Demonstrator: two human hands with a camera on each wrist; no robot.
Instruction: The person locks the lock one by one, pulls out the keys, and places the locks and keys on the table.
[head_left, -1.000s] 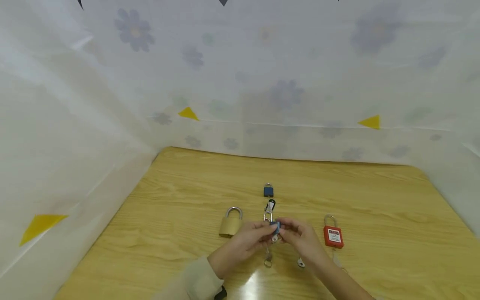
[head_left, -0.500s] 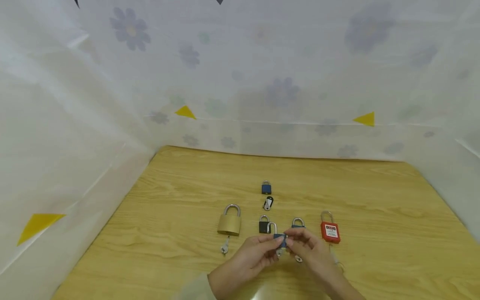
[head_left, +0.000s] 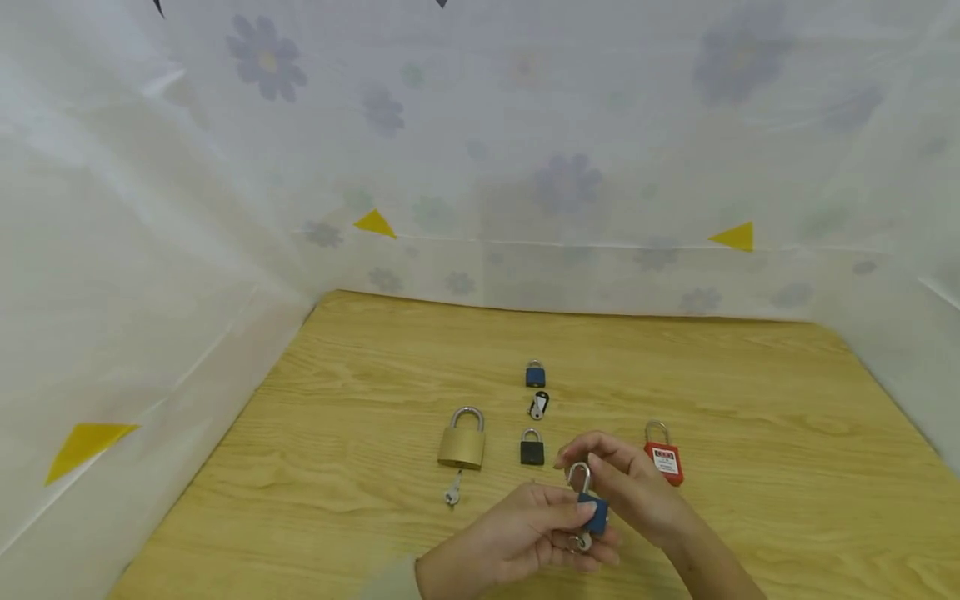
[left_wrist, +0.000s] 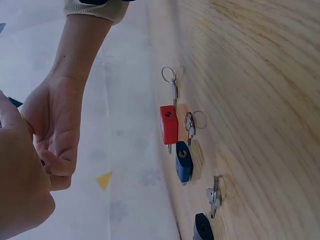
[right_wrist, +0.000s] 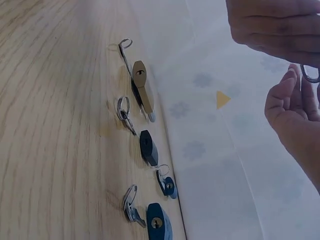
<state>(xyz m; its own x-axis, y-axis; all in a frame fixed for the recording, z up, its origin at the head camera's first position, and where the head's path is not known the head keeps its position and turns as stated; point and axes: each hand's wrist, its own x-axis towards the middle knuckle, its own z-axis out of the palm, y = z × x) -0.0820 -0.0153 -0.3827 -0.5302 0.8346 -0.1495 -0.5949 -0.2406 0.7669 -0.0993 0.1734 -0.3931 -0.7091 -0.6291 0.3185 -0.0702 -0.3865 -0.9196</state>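
Note:
In the head view, my left hand holds a blue padlock by its body, thumb on the front. Its silver shackle stands raised, one leg apparently free of the body. Keys on a ring hang at its lower end, over my left fingers. My right hand curves round the shackle, thumb and fingers on either side; the exact contact is partly hidden. In the right wrist view, the shackle shows between my left hand and my right hand.
On the table lie a brass padlock with keys, a black padlock, a small blue padlock with keys, and a red padlock. Another blue padlock is hidden by my right hand in the head view.
Both hands have moved right and nearer with the blue padlock. My right hand has shifted from beside the padlock's body up to its shackle. The black padlock and brass padlock's keys are uncovered.

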